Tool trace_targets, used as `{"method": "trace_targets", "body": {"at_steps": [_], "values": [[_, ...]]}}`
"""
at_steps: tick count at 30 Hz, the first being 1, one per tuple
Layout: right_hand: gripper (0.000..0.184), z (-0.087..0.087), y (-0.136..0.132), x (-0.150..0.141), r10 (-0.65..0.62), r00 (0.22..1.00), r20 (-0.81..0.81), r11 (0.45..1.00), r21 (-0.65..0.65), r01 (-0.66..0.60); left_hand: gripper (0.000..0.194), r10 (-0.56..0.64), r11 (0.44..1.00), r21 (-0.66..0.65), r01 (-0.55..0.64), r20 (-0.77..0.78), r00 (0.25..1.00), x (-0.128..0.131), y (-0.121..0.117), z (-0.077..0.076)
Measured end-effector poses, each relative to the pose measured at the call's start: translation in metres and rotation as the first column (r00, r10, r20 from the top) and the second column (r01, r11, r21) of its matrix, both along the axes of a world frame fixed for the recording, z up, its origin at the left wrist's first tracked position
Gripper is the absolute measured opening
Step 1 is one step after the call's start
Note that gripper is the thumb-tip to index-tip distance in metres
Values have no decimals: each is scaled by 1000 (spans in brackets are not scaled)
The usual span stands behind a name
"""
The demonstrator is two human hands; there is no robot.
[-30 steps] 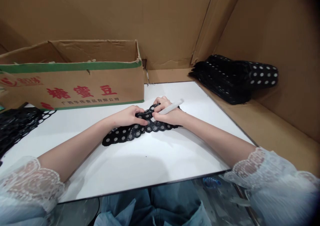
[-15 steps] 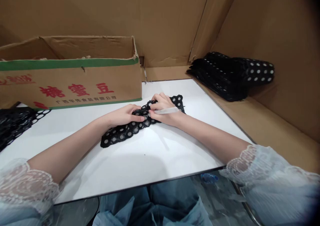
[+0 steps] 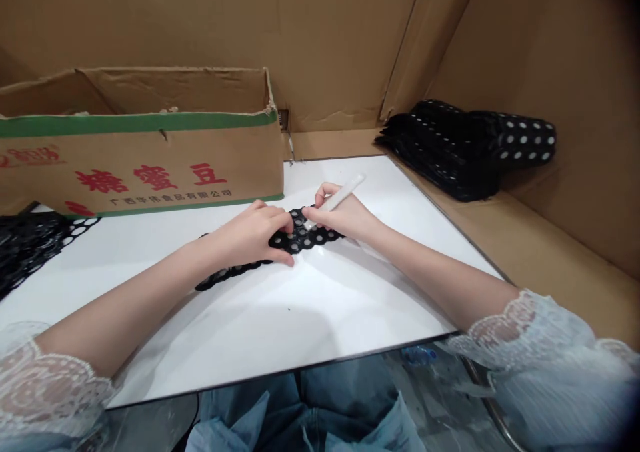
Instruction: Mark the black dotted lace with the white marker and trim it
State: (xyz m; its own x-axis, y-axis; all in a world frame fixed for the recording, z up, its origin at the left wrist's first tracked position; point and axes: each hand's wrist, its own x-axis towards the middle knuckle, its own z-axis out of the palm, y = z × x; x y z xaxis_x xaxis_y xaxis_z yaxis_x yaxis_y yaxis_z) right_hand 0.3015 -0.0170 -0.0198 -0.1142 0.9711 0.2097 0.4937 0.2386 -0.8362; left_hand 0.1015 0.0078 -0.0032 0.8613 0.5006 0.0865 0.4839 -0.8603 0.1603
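Observation:
A black strip [image 3: 311,240] with rows of pale round dots lies slantwise across the white table. My left hand [image 3: 257,231] covers its middle, fingers curled at the far edge and thumb along the near edge, gripping the strip. In my right hand [image 3: 345,211] is a slim white pen-shaped tool [image 3: 345,193], pinched between thumb and fingers. The tool leans up to the right, and its lower end meets the strip just right of my left fingertips. What sits at that tip is too small to make out. My right hand hides part of the strip's right end.
An open cardboard box [image 3: 185,147] with green edging stands at the back left. Black netting with round holes [image 3: 30,242] lies at the left edge. Folded black dotted sheets [image 3: 465,147] are piled on cardboard [image 3: 565,239] to the right. Cardboard walls [image 3: 330,45] rise behind.
The white tool has swung from nearly level to tilted upright, its tip now at the strip. My left hand has shifted right and turned over the strip; my right hand has shifted slightly right.

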Motion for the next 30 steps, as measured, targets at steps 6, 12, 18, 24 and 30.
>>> {"method": "trace_targets", "body": {"at_steps": [6, 12, 18, 24, 30], "values": [[26, -6, -3, -7, -30, 983, -183, 982, -188, -5, 23, -20, 970, 241, 39, -83, 996, 8, -15, -7], [22, -11, -6, -12, -65, 983, -169, 983, -182, 34, 30, -107, 798, 578, 170, -142, 984, 8, -22, -19], [17, -9, -6, -14, -85, 988, -130, 973, -225, 54, 28, -151, 786, 581, 210, -148, 977, 4, -19, -18], [14, -7, -7, -17, -98, 989, -110, 966, -248, 68, 22, -74, 792, 595, 137, -130, 989, 8, -25, -20], [14, -8, -8, -20, -90, 995, -39, 976, -200, 81, 24, -74, 740, 660, 125, -104, 992, 10, -29, -19]]}}
